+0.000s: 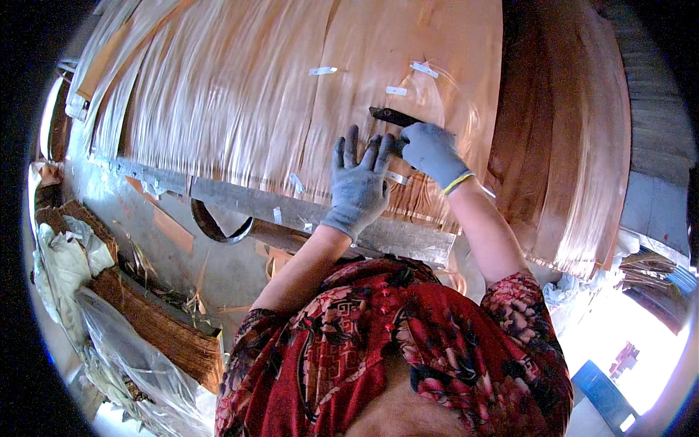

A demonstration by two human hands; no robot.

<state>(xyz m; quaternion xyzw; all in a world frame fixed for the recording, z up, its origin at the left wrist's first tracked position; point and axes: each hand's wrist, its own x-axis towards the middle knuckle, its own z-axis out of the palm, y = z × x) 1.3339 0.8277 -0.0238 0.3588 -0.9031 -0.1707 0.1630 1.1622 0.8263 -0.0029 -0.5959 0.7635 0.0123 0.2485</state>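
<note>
My left hand (358, 191), in a grey glove with darkened fingertips, lies flat with fingers spread on a pale brown wood veneer sheet (255, 87). Close beside it, my right hand (435, 154) wears a matching glove with a yellow cuff edge. Its fingers are closed on a dark, flat knife-like tool (393, 116), which points left just above the left fingertips. Around the hands, small white tape strips (397, 91) stick to the veneer. A curved, lighter patch of wood (431, 100) shows beyond the tool. The right fingertips are partly hidden.
Darker veneer (561, 131) lies to the right. The bench's grey front edge (415, 242) runs close to my body. Below left are a dark curved band (207, 224), loose veneer scraps (173, 227), a brown wood stack (164, 328) and clear plastic sheeting (131, 349).
</note>
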